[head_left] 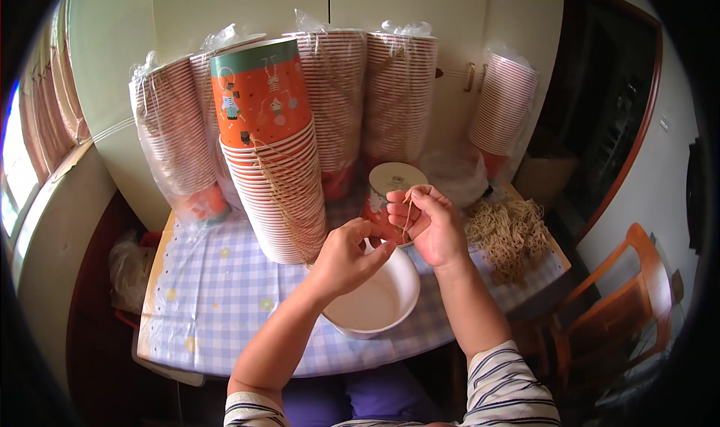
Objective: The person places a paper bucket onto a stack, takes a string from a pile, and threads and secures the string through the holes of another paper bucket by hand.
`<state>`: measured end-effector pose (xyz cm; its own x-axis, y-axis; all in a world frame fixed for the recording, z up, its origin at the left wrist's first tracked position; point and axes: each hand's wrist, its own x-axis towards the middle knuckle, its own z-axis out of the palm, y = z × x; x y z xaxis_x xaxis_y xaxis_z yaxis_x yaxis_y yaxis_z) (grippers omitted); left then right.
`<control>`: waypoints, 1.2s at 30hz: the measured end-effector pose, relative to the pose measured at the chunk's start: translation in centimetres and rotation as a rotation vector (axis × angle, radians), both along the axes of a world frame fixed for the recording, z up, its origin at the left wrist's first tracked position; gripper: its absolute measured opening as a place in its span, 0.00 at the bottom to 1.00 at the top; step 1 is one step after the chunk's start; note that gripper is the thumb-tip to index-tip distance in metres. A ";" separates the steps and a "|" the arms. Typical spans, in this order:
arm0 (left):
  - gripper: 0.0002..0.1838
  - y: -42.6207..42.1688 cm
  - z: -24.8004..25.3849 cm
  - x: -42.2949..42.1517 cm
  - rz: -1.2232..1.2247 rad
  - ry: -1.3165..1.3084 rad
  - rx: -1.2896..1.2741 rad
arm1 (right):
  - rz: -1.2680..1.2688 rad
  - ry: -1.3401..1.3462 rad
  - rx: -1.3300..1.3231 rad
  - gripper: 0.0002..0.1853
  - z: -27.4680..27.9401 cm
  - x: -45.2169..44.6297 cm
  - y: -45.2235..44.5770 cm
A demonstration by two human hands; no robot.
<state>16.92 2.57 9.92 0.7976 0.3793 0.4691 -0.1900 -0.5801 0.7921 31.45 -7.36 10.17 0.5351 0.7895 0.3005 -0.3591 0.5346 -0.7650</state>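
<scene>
In the head view, my right hand point(435, 224) pinches a thin tan cord point(407, 215) between thumb and fingers, and the cord hangs down in a narrow loop. My left hand point(349, 258) is just left of it, thumb stretched out and apart from the curled fingers, with nothing visible in it. Below both hands is a white-lined paper bucket point(367, 307), its mouth facing up towards me. Behind my right hand an orange paper bucket point(397, 178) stands upside down, partly hidden by the fingers.
A tall stack of orange paper buckets point(274, 179) with cord handles stands left of my hands. Several plastic-wrapped bucket stacks point(401, 97) line the back. A heap of tan cords point(510, 236) lies right on the checked tablecloth point(225, 307). A wooden chair point(630, 299) stands at right.
</scene>
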 end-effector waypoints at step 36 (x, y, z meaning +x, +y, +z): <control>0.08 7.0 -11.1 -4.1 0.071 -0.335 -0.791 | -1.112 -0.838 -0.759 0.11 -17.3 15.4 -5.1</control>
